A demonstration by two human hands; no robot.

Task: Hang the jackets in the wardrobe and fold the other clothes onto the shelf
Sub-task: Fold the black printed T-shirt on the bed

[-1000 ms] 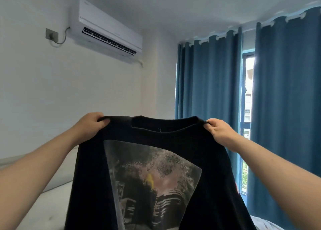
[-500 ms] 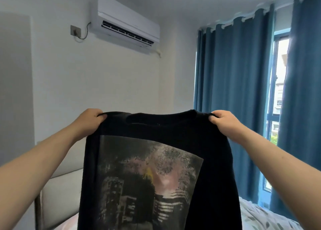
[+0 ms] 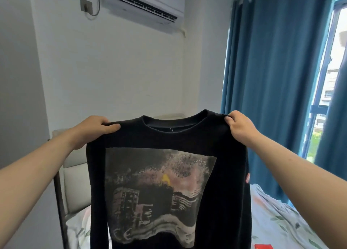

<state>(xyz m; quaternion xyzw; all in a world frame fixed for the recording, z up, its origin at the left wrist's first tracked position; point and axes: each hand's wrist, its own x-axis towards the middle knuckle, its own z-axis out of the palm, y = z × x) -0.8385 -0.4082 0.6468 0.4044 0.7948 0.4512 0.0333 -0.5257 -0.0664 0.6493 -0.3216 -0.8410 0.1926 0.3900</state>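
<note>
— Where is the shirt?
— I have the shirt (image 3: 169, 173) up in the air in front of me, spread by its shoulders, print facing the camera. Its body hangs straight down and runs out of the bottom of the view.
— And the hands?
— My left hand (image 3: 93, 130) pinches the left shoulder, thumb on the near side of the cloth. My right hand (image 3: 241, 128) clasps the right shoulder, fingers curled on the seam. Both arms reach forward.
— What lies behind?
— The bed (image 3: 277, 216) is below, with leaf-patterned sheets. There is a red thing (image 3: 262, 246) at the lower right edge; I cannot tell what it is. The headboard (image 3: 75, 183) stands against the white wall on the left. High on that wall is an air conditioner (image 3: 146, 6), with a socket (image 3: 86, 4) just beside it. Blue curtains (image 3: 272, 70) fill the right, with a window (image 3: 336, 70) showing between them.
</note>
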